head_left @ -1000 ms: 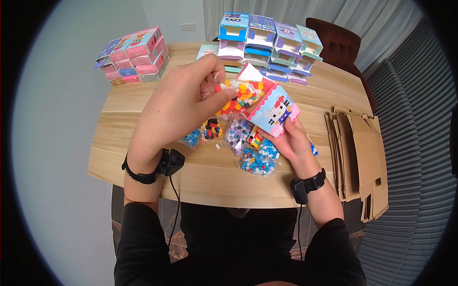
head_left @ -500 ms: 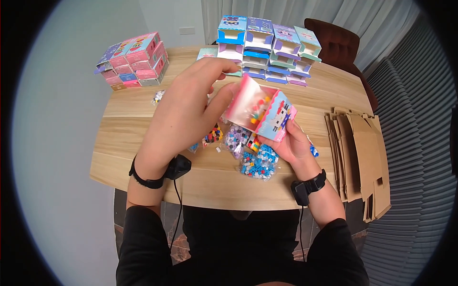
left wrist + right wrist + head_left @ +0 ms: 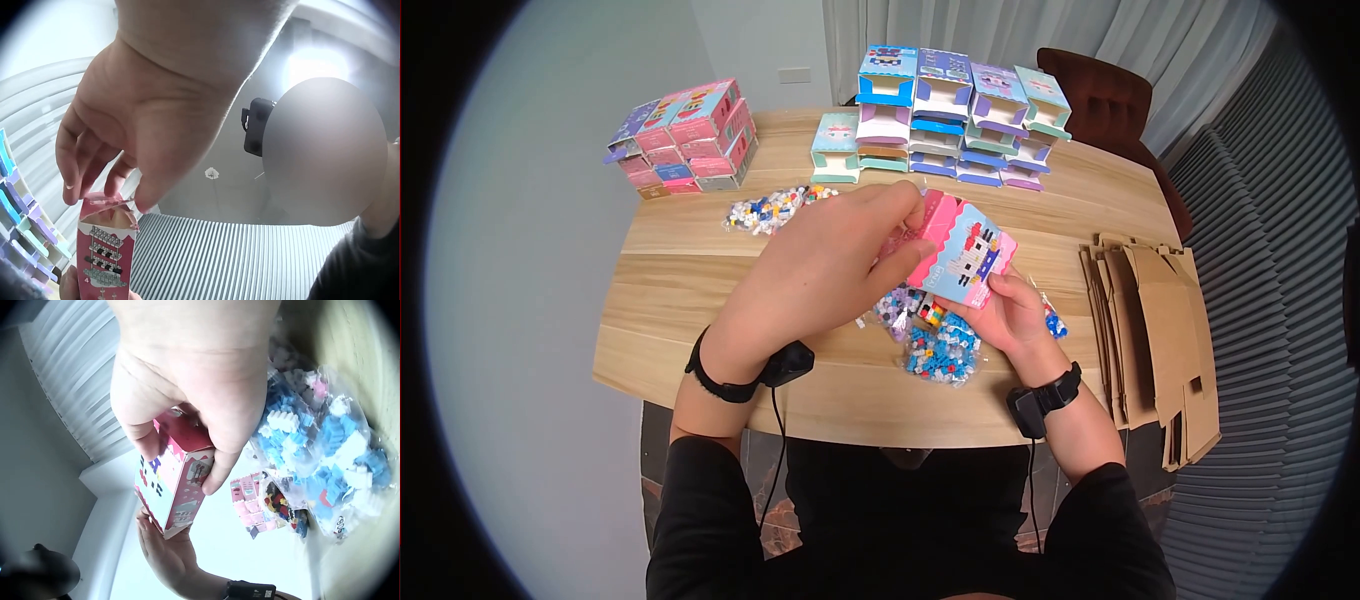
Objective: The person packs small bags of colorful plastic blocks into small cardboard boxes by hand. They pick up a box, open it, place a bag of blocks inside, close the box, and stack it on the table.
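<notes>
My right hand (image 3: 1012,318) grips a small pink and light-blue cardboard box (image 3: 975,250) from below, its thumb on the printed face. At the box's upper end my left hand (image 3: 825,260) pinches the pink flap between thumb and fingertips. In the left wrist view the left hand (image 3: 144,119) comes down over the box's (image 3: 103,250) top, where the flap is partly folded in. The inside is mostly hidden. Beneath the hands lie clear bags of blue and white bricks (image 3: 942,352) and purple bricks (image 3: 894,310).
More bags of white bricks (image 3: 768,212) lie behind the left hand. A stack of pink boxes (image 3: 700,135) stands at the back left, a stack of open-ended boxes (image 3: 945,95) at the back. Flattened brown cardboard (image 3: 1165,335) leans at the right edge; a brown chair (image 3: 1105,105) stands behind.
The bag of red, yellow and white bricks in my left hand went into the box and is out of sight. The left hand then moved onto the box's flap, which swung over the opening.
</notes>
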`<action>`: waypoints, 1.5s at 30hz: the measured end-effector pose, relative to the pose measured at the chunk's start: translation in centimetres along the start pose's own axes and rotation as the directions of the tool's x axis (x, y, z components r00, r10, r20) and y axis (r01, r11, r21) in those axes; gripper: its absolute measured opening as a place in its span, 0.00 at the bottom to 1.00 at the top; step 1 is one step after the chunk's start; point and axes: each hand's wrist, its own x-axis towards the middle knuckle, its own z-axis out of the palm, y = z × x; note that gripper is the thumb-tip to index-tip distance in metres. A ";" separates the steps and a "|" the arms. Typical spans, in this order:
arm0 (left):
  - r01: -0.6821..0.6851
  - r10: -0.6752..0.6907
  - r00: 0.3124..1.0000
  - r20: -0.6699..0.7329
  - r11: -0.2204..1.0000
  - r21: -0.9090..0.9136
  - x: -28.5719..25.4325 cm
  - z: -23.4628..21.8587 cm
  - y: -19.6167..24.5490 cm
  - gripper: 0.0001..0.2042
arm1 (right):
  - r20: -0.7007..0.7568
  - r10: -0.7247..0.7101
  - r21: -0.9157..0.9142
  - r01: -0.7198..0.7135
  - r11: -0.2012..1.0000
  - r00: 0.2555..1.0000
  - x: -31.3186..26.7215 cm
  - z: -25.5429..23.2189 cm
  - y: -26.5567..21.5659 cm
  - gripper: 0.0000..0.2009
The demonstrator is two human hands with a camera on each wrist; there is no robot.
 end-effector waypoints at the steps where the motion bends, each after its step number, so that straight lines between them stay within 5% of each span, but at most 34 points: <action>1: 0.023 -0.023 1.000 0.003 1.000 -0.021 0.0 0.1 -0.1 0.09 | 0.003 -0.002 0.000 0.002 1.000 1.000 0.0 -0.1 0.0 0.36; 4: -0.014 0.010 0.998 -0.057 0.997 -0.076 0.1 0.8 -0.9 0.10 | 0.000 0.006 -0.001 -0.006 1.000 1.000 -0.1 -0.3 0.1 0.35; 10: -0.095 0.093 0.995 0.021 0.984 0.150 -0.1 0.4 -0.5 0.08 | 0.013 0.008 -0.011 -0.007 1.000 1.000 -0.1 -0.4 0.1 0.35; 16: -0.125 0.126 0.992 -0.002 0.992 0.027 -0.2 0.2 -0.2 0.11 | -0.024 0.015 -0.015 -0.015 1.000 1.000 -0.5 -0.4 0.0 0.35; 19: -0.295 0.298 0.955 -0.006 0.948 0.120 -0.4 -0.2 0.2 0.16 | -0.002 0.036 0.007 -0.036 0.999 0.999 -0.7 -1.3 0.1 0.35; 25: -0.419 0.418 0.908 0.028 0.903 0.097 -0.6 0.3 -0.4 0.24 | 0.013 0.004 0.010 -0.004 1.000 1.000 -0.3 -1.7 0.8 0.34; 31: -0.340 0.322 0.939 0.122 0.922 0.183 -0.6 0.7 -0.5 0.25 | 0.020 0.009 0.000 -0.009 1.000 1.000 -0.6 -3.1 0.8 0.34; 37: -0.354 0.348 0.935 0.072 0.928 0.118 -0.7 0.5 0.3 0.26 | 0.003 -0.046 -0.108 0.046 0.993 0.999 -0.5 -2.4 1.1 0.33; 45: -0.308 0.305 0.949 0.077 0.951 0.027 -0.5 0.5 0.5 0.24 | 0.018 -0.021 0.081 0.020 0.997 1.000 -0.5 -2.7 0.8 0.32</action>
